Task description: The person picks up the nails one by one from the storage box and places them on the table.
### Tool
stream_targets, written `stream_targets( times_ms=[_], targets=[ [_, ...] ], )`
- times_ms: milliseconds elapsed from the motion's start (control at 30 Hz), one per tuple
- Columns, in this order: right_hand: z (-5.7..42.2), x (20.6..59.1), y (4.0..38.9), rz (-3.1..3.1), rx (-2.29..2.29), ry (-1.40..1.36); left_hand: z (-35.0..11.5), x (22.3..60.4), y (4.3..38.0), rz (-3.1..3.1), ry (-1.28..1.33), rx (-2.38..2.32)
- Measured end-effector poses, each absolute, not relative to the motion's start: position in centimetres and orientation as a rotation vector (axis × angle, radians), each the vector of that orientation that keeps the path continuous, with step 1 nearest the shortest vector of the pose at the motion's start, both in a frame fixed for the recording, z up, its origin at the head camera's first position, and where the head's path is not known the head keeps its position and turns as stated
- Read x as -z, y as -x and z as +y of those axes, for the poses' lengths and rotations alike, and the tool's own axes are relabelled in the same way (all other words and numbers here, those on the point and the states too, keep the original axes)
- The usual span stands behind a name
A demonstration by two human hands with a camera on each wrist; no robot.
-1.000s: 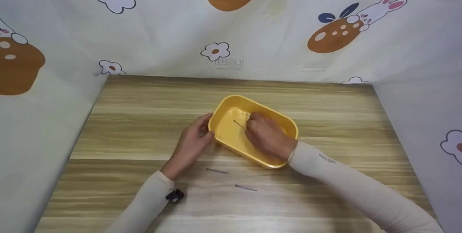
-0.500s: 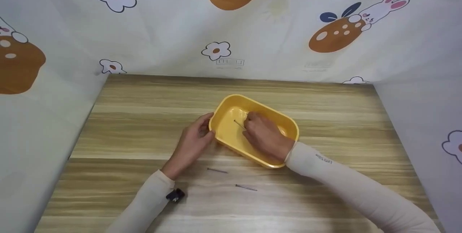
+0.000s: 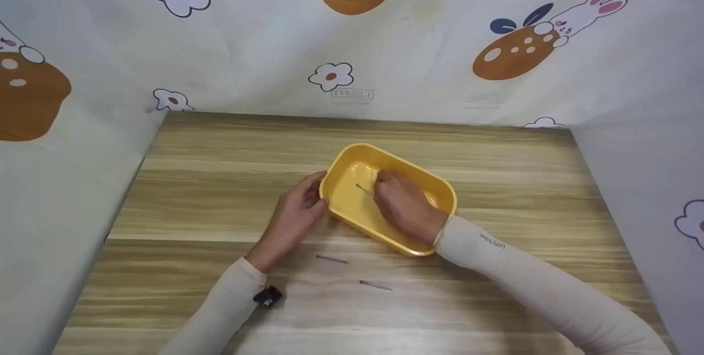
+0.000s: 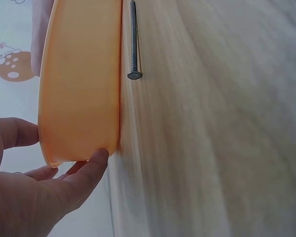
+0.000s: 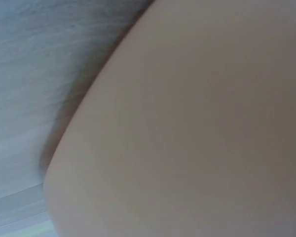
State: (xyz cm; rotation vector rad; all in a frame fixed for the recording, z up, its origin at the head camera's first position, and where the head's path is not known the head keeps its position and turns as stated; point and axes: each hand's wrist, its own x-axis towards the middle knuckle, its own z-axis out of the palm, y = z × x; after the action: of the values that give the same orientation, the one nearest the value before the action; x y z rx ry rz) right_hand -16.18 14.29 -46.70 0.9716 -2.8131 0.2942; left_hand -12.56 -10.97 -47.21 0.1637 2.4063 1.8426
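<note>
A yellow plastic bin (image 3: 352, 209) sits at an angle on the wooden table. My left hand (image 3: 289, 217) cups its left end; in the left wrist view the fingers and thumb hold the end wall (image 4: 81, 98) between rim and base. My right hand (image 3: 404, 201) reaches down inside the bin with its fingers bent, the back of the hand hiding the fingertips. A nail (image 3: 364, 189) in the bin runs up to the edge of that hand; whether the fingers pinch it, I cannot tell. Only blurred skin (image 5: 187, 123) and some table fill the right wrist view.
Two more nails lie on the table before the bin: one nearer (image 3: 376, 285), one closer to its wall (image 3: 332, 259). A black strap piece (image 3: 268, 296) is on the left wrist. Printed cloth walls (image 3: 264, 41) enclose the table's back and sides.
My right hand has shifted slightly left inside the bin. A nail tip once visible beside its fingers is now covered. The left hand and the nails on the table stay put.
</note>
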Motion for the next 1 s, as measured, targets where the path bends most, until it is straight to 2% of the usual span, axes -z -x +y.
stream_targets(
  times_ms=[533, 1000],
  targets=[
    [16.2, 46.6, 15.9, -2.75, -0.351, -1.04, -10.9, 47.3, 12.6, 2.392, -0.158, -1.853],
    [18.4, 46.1, 14.8, -2.754, -0.387, -0.982, -10.8, 47.2, 12.6, 2.421, -0.169, -1.85]
  ],
)
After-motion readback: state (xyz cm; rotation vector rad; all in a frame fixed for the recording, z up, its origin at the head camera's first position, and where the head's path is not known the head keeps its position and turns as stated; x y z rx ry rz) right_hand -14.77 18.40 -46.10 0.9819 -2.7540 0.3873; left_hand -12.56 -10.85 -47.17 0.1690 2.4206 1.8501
